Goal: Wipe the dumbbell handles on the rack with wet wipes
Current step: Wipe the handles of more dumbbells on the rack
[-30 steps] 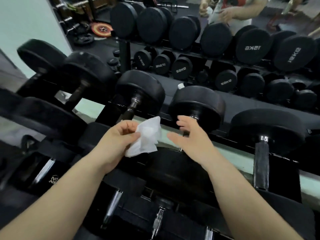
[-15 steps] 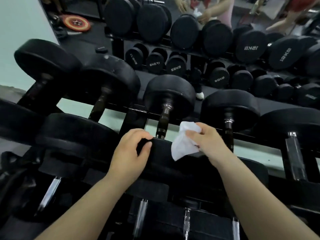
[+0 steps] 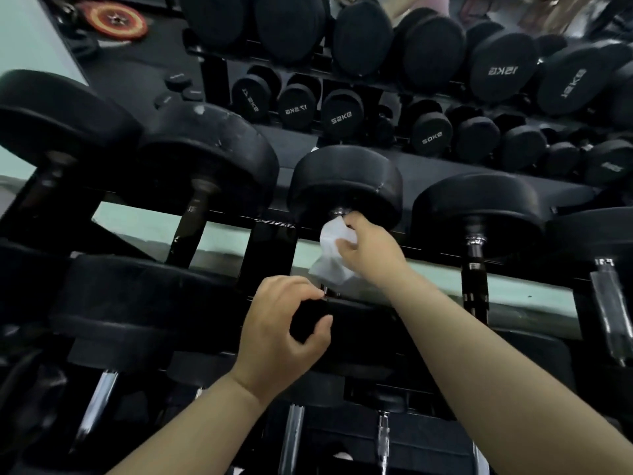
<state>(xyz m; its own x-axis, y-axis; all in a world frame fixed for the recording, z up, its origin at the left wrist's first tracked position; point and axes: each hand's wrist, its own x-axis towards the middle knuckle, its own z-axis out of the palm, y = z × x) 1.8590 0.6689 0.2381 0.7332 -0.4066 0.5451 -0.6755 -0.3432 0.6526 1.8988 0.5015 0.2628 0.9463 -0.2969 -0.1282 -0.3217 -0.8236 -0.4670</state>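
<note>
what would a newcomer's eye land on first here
The white wet wipe stands out at centre, bunched in the right hand round the handle below a dumbbell's far head. Just nearer, the left hand grips that dumbbell's near head. Rows of black dumbbells crowd the top.

Both bare forearms rise from the bottom edge toward the centre of the frame. The left grip (image 3: 284, 323), lower centre, curls fingers over and thumb under a dumbbell head (image 3: 363, 323). The right grip (image 3: 368, 252), just above it, bunches a wipe (image 3: 330, 258) in bent fingers.
</note>
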